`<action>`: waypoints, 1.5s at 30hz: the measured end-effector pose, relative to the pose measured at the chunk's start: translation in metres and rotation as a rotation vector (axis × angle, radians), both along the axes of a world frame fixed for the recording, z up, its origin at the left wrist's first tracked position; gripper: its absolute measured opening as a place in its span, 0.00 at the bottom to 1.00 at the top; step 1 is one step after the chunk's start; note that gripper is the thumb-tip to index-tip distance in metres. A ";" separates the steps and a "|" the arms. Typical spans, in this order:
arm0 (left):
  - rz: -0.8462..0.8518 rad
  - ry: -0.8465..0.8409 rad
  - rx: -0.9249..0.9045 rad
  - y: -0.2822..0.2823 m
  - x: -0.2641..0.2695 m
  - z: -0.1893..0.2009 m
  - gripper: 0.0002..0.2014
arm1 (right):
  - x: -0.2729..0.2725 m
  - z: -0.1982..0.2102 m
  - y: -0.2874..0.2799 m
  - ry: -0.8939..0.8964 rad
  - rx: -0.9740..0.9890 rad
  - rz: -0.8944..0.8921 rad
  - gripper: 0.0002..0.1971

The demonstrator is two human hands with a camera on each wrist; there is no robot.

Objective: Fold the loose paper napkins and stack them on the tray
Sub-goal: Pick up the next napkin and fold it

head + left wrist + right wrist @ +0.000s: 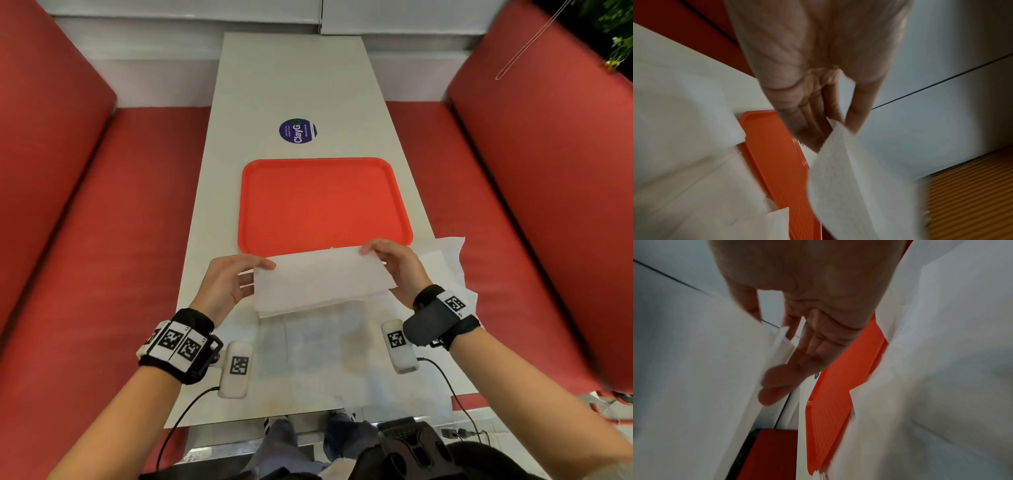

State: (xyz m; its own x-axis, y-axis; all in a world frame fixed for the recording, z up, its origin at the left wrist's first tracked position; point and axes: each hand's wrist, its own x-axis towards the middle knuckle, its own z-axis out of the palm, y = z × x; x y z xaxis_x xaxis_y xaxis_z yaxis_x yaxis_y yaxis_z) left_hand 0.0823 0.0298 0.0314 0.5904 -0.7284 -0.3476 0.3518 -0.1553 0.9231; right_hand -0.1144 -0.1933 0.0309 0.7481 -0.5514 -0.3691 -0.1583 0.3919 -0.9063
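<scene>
You are holding a folded white napkin [322, 281] in the air just above the desk [274, 85], at the near edge of the red tray [325, 164]. Your left hand [226, 284] is pinching its left end between thumb and fingers, and your right hand [397, 267] is pinching its far right corner. More loose napkins [442, 260] are lying on the desk at your right and under your hands.

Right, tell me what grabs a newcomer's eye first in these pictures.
The bare orange tray in the middle of the white table stands out first. Just in front of it, the left hand and right hand hold a folded white napkin by its two ends, above more loose napkins spread on the near end of the table. Red bench seats flank the table on both sides.
</scene>
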 end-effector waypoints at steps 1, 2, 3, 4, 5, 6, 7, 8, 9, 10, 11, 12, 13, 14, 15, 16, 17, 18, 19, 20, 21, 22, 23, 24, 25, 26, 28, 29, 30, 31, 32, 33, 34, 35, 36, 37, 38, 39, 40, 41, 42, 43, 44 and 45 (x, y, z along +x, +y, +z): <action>0.010 -0.020 0.008 0.004 0.000 -0.002 0.09 | 0.003 -0.002 0.002 -0.006 -0.003 0.015 0.10; 0.020 -0.047 0.012 0.008 0.000 -0.005 0.08 | 0.006 -0.004 0.004 -0.006 -0.014 0.036 0.10; 0.036 -0.070 0.016 0.014 0.000 -0.008 0.09 | 0.009 -0.004 0.007 -0.007 -0.028 0.067 0.13; 0.054 -0.080 0.020 0.020 0.001 -0.010 0.11 | 0.013 -0.004 0.010 -0.003 -0.038 0.097 0.18; 0.072 -0.082 0.024 0.027 0.002 -0.012 0.13 | 0.017 -0.004 0.013 0.002 -0.044 0.126 0.24; 0.077 -0.080 0.024 0.034 0.003 -0.013 0.16 | 0.022 -0.003 0.017 0.006 -0.054 0.151 0.29; 0.066 -0.070 0.029 0.042 0.004 -0.013 0.20 | 0.027 -0.003 0.021 0.011 -0.068 0.170 0.33; 0.043 -0.059 0.042 0.049 0.004 -0.012 0.25 | 0.033 -0.003 0.026 0.018 -0.090 0.188 0.35; 0.009 -0.058 0.060 0.056 0.003 -0.012 0.28 | 0.040 -0.002 0.032 0.022 -0.116 0.208 0.35; -0.027 -0.071 0.080 0.063 0.002 -0.012 0.31 | 0.046 -0.001 0.037 0.029 -0.145 0.222 0.36; -0.062 -0.085 0.106 0.070 0.003 -0.012 0.31 | 0.053 -0.002 0.042 0.034 -0.173 0.235 0.35; -0.100 -0.092 0.127 0.076 0.004 -0.011 0.30 | 0.060 -0.003 0.048 0.039 -0.192 0.246 0.36; -0.137 -0.087 0.137 0.081 0.005 -0.011 0.29 | 0.067 -0.003 0.054 0.041 -0.199 0.257 0.36; -0.171 -0.062 0.126 0.086 0.007 -0.011 0.27 | 0.073 -0.004 0.060 0.038 -0.194 0.268 0.36; -0.202 -0.039 0.106 0.089 0.009 -0.012 0.24 | 0.079 -0.005 0.066 0.027 -0.171 0.276 0.37; -0.220 -0.033 0.089 0.092 0.011 -0.013 0.23 | 0.085 -0.005 0.073 0.004 -0.130 0.274 0.37; -0.218 -0.042 0.079 0.094 0.012 -0.015 0.21 | 0.091 -0.007 0.081 -0.023 -0.077 0.259 0.37; -0.201 -0.050 0.067 0.095 0.012 -0.016 0.21 | 0.097 -0.007 0.088 -0.044 -0.022 0.234 0.37; -0.173 -0.049 0.051 0.096 0.013 -0.017 0.22 | 0.101 -0.008 0.096 -0.056 0.017 0.209 0.35; -0.143 -0.041 0.038 0.097 0.014 -0.019 0.24 | 0.104 -0.009 0.103 -0.054 0.033 0.187 0.34; -0.115 -0.034 0.031 0.098 0.016 -0.023 0.25 | 0.106 -0.011 0.110 -0.040 0.025 0.178 0.34; -0.091 -0.030 0.025 0.100 0.018 -0.027 0.27 | 0.107 -0.013 0.117 -0.011 0.002 0.175 0.33; -0.077 -0.029 0.023 0.103 0.020 -0.032 0.29 | 0.108 -0.018 0.124 0.030 -0.034 0.173 0.32; -0.074 -0.039 0.029 0.104 0.021 -0.036 0.30 | 0.108 -0.023 0.130 0.064 -0.069 0.175 0.30; -0.082 -0.060 0.044 0.106 0.023 -0.042 0.32 | 0.109 -0.031 0.135 0.095 -0.106 0.179 0.28; -0.091 -0.078 0.061 0.106 0.024 -0.047 0.33 | 0.111 -0.038 0.140 0.119 -0.149 0.179 0.25; -0.097 -0.127 0.097 0.107 0.024 -0.056 0.32 | 0.113 -0.052 0.148 0.172 -0.290 0.174 0.19; -0.095 -0.168 0.117 0.107 0.025 -0.061 0.29 | 0.115 -0.058 0.152 0.207 -0.376 0.182 0.16; -0.083 -0.204 0.139 0.107 0.026 -0.065 0.26 | 0.116 -0.063 0.155 0.247 -0.446 0.199 0.15; -0.070 -0.234 0.164 0.106 0.027 -0.068 0.24 | 0.118 -0.067 0.158 0.287 -0.497 0.217 0.15; -0.061 -0.279 0.197 0.106 0.030 -0.071 0.22 | 0.120 -0.070 0.161 0.318 -0.531 0.227 0.15; -0.062 -0.345 0.234 0.105 0.032 -0.073 0.21 | 0.122 -0.074 0.164 0.340 -0.555 0.232 0.16; -0.069 -0.422 0.274 0.104 0.036 -0.075 0.20 | 0.124 -0.076 0.166 0.353 -0.571 0.235 0.18; -0.078 -0.489 0.309 0.103 0.039 -0.076 0.20 | 0.126 -0.078 0.167 0.367 -0.585 0.243 0.19; -0.081 -0.537 0.332 0.101 0.041 -0.077 0.20 | 0.128 -0.080 0.168 0.380 -0.600 0.253 0.20; -0.085 -0.567 0.348 0.099 0.043 -0.078 0.20 | 0.130 -0.081 0.168 0.393 -0.614 0.265 0.21; -0.090 -0.587 0.358 0.097 0.045 -0.079 0.20 | 0.133 -0.082 0.168 0.403 -0.626 0.279 0.22; -0.097 -0.601 0.368 0.096 0.047 -0.081 0.20 | 0.136 -0.084 0.168 0.415 -0.645 0.301 0.23; -0.107 -0.614 0.381 0.095 0.049 -0.083 0.19 | 0.138 -0.086 0.168 0.430 -0.673 0.332 0.24; -0.121 -0.629 0.394 0.094 0.050 -0.085 0.19 | 0.140 -0.088 0.169 0.447 -0.703 0.365 0.25; -0.133 -0.639 0.405 0.093 0.051 -0.087 0.19 | 0.143 -0.090 0.170 0.462 -0.728 0.394 0.26; -0.140 -0.642 0.415 0.092 0.051 -0.089 0.19 | 0.144 -0.093 0.170 0.473 -0.745 0.413 0.27; -0.143 -0.644 0.420 0.091 0.051 -0.091 0.19 | 0.146 -0.095 0.171 0.480 -0.756 0.422 0.28; -0.143 -0.650 0.424 0.091 0.052 -0.093 0.19 | 0.146 -0.097 0.172 0.485 -0.761 0.424 0.28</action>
State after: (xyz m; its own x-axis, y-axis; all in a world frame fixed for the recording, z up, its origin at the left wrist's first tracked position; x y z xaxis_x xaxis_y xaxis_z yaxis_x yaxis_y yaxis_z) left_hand 0.1338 0.1205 -0.0613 0.6809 -0.6953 -0.2301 -0.2879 -0.5430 0.7888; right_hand 0.0321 -0.0218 -0.0657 0.7998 -0.4905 -0.3461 -0.5704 -0.4415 -0.6926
